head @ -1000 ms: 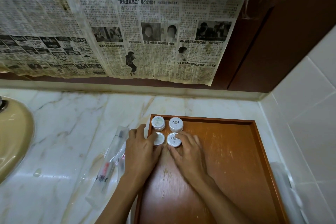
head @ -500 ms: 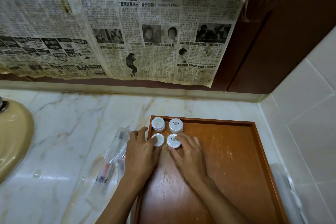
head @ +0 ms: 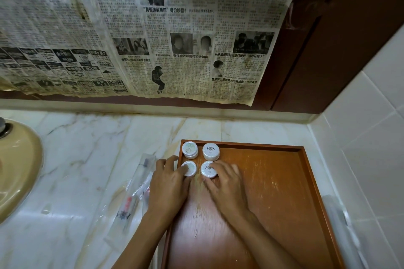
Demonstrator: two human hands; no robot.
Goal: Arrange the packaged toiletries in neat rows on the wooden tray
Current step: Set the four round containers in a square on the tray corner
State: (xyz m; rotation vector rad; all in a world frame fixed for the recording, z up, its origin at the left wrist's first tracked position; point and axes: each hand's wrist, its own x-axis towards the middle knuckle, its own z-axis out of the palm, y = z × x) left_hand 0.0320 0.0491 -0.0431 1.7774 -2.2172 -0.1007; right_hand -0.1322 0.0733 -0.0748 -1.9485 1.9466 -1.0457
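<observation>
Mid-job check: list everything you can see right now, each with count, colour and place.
round packaged toiletries: four, white, two rows of two in the tray's far left corner
wooden tray: one, reddish brown, on the counter by the right wall
clear plastic sachets: a few, exact count unclear, transparent with dark and red print, on the counter left of the tray
counter: one, white marble with tan veins
sink: one, beige, far left, partly out of view
newspaper: yellowed sheets, covering the back wall
wall tiles: white, right side
left hand: fingers on the near left toiletry
right hand: fingers on the near right toiletry
</observation>
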